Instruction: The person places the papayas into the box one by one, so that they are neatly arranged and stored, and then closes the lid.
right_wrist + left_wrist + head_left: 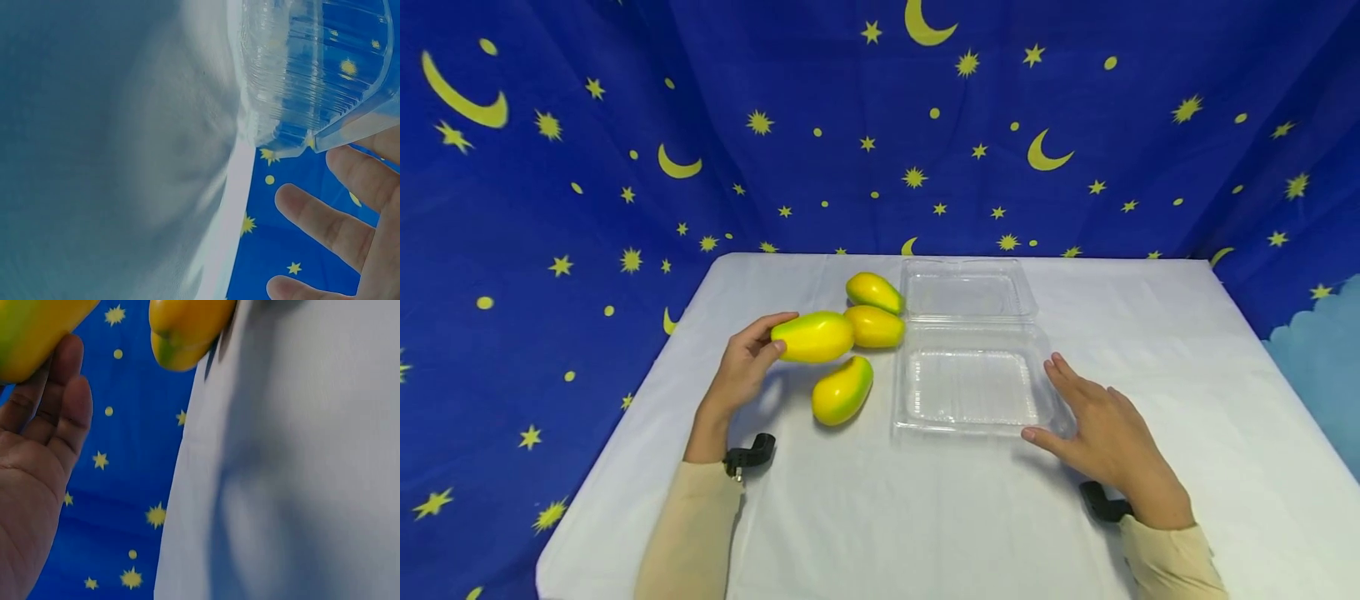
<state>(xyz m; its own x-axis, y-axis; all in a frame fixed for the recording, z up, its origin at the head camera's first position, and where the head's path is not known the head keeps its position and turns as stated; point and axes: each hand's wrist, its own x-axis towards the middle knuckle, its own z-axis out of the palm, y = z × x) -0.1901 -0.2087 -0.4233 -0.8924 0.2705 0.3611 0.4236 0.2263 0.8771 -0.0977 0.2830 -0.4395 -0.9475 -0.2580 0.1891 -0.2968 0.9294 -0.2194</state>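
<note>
In the head view my left hand (741, 367) pinches a yellow-green mango (814, 337) by its left end, thumb in front and fingers behind. The left wrist view shows part of that mango (37, 334) above the fingers of the left hand (37, 450). Three more mangoes lie around it: one at the back (874, 292), one in the middle (876, 327) and one at the front (842, 392). A clear plastic clamshell box (972, 429) sits right of them with its lid laid back. At the box's right side is my right hand (1105, 429), fingers spread, gripping nothing.
A white cloth covers the table (880, 517). Behind and at the sides hangs a blue curtain (820, 75) with yellow moons and stars. Each wrist wears a black camera mount, one on the left (751, 454) and one on the right (1103, 502).
</note>
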